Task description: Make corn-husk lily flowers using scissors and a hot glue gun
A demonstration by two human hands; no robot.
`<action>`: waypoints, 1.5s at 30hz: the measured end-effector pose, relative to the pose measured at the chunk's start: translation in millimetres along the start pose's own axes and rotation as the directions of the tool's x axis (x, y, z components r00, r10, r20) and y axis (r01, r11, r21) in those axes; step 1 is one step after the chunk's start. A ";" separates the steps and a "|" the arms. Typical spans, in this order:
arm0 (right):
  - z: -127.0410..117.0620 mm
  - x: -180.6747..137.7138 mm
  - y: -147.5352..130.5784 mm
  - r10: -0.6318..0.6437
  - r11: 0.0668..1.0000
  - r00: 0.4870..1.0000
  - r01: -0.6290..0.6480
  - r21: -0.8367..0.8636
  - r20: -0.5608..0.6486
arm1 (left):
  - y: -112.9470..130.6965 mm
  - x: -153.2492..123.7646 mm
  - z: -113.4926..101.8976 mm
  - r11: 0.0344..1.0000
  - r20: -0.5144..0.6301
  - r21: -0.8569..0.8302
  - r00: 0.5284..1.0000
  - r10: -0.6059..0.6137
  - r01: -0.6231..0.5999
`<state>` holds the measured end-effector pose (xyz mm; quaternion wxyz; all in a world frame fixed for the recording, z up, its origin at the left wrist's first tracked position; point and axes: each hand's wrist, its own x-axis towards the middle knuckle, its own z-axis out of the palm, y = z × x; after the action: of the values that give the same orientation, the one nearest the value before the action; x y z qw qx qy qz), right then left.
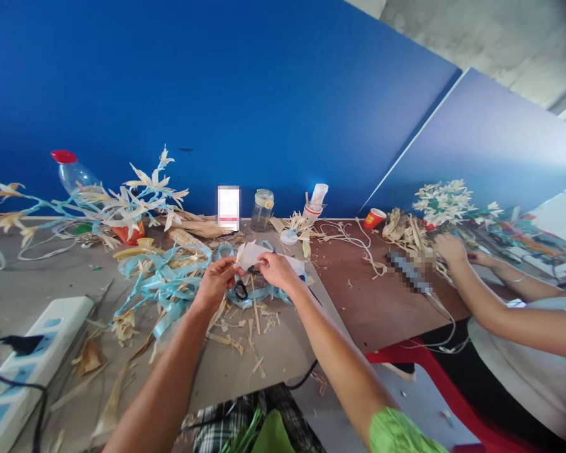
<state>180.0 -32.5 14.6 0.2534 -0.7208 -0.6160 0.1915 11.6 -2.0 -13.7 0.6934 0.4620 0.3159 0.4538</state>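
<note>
My left hand (218, 279) and my right hand (276, 269) meet over the grey table (38, 277), fingers pinched on a pale strip of corn husk (251, 254) held between them. Black-handled scissors (241, 289) lie on the table just under my hands. Tangled light-blue ribbon (170, 280) spreads left of my left hand, with husk scraps (236, 327) scattered in front.
A white power strip (23, 365) with a black plug lies at left. Husk flowers (136, 195), a red-capped bottle (73, 171), a glass jar (263, 209) and a red cup (374, 218) stand along the blue wall. Another person's arms (490, 296) work at right.
</note>
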 end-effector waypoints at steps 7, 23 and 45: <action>18.3 -13.1 -10.8 -0.083 0.925 0.957 0.177 -0.337 0.277 | -0.3 0.1 -2.8 1.000 -0.048 0.017 0.999 -0.003 0.004; 7.7 -8.6 -13.5 -0.041 0.908 0.972 0.132 -0.398 0.229 | 5.4 -2.1 -2.9 0.999 -0.042 -0.032 0.999 -0.012 0.011; -100.1 -28.5 48.1 -0.172 0.841 0.828 -0.159 0.517 0.534 | 8.7 -7.1 -0.4 0.980 0.182 0.198 0.982 -0.041 0.004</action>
<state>272.2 -79.0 64.6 0.2545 -0.5288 -0.5857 0.5591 5.6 -6.9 -5.6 0.6757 0.5651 0.2985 0.3674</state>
